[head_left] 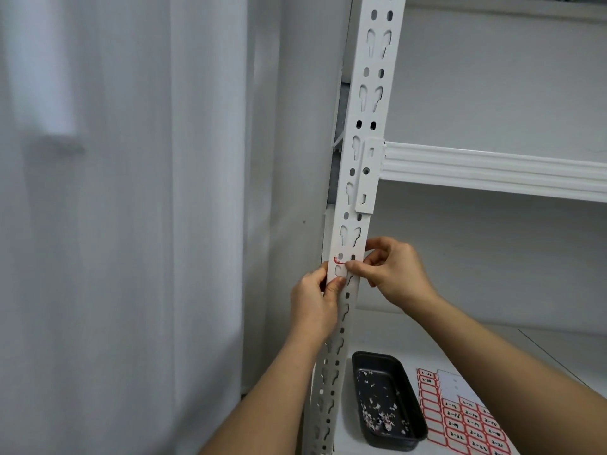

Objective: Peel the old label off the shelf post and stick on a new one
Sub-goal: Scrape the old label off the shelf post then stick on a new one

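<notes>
A white perforated shelf post [364, 133] runs up the middle of the view. A remnant of a red-edged label [339, 261] clings to the post at hand height. My left hand [315, 300] grips the post's left edge, with the thumb pressed on its front just below the remnant. My right hand [392, 270] reaches in from the right. Its thumb and forefinger pinch at the label's right side. How much of the label has lifted off is hidden by my fingers.
A black tray [407, 431] with several torn label scraps stands on the lower shelf [538, 349]. To its right lies a sheet of red-bordered labels [460, 418]. A white shelf beam [492, 169] crosses above my hands. Grey curtain [131, 224] hangs at left.
</notes>
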